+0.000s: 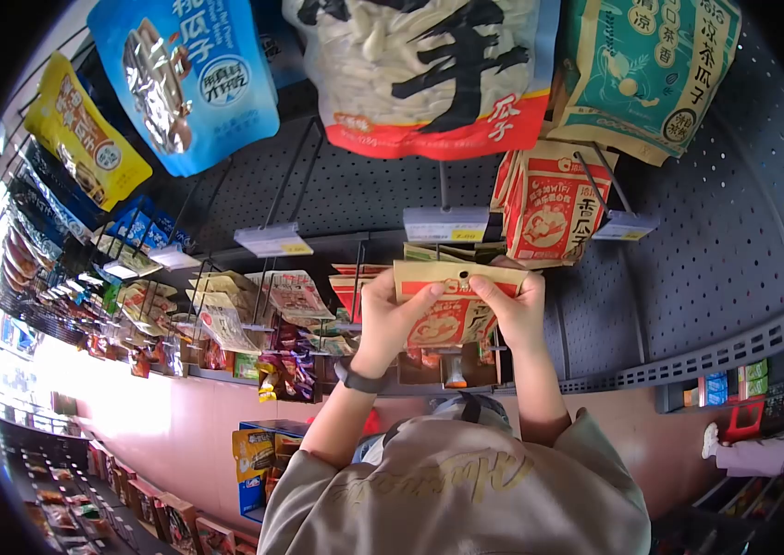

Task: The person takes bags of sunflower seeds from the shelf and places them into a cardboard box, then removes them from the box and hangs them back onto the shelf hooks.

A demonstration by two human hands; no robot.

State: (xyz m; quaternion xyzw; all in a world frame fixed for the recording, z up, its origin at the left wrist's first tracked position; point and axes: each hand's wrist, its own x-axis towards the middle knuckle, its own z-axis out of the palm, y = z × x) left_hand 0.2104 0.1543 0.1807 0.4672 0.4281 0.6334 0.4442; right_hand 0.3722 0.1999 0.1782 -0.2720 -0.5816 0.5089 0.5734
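Observation:
Between my two hands is a red and tan packet of sunflower seeds (438, 324), its punched hanging hole showing at the top edge. My left hand (390, 310) grips its left side, thumb pressed on the front. On the other side my right hand (514, 301) pinches the packet the same way, the thumb near the hole. Similar red and tan packets (554, 208) hang on a hook just above and right of my right hand. Behind the held packet, more packets hang partly hidden.
Large seed bags, blue (193, 88), white and red (429, 74) and green (646, 74), hang overhead. Price tags (447, 225) front the hooks on the perforated back panel (734, 231). More snack packets (225, 314) hang to the left. Another person's leg (757, 455) shows at far right.

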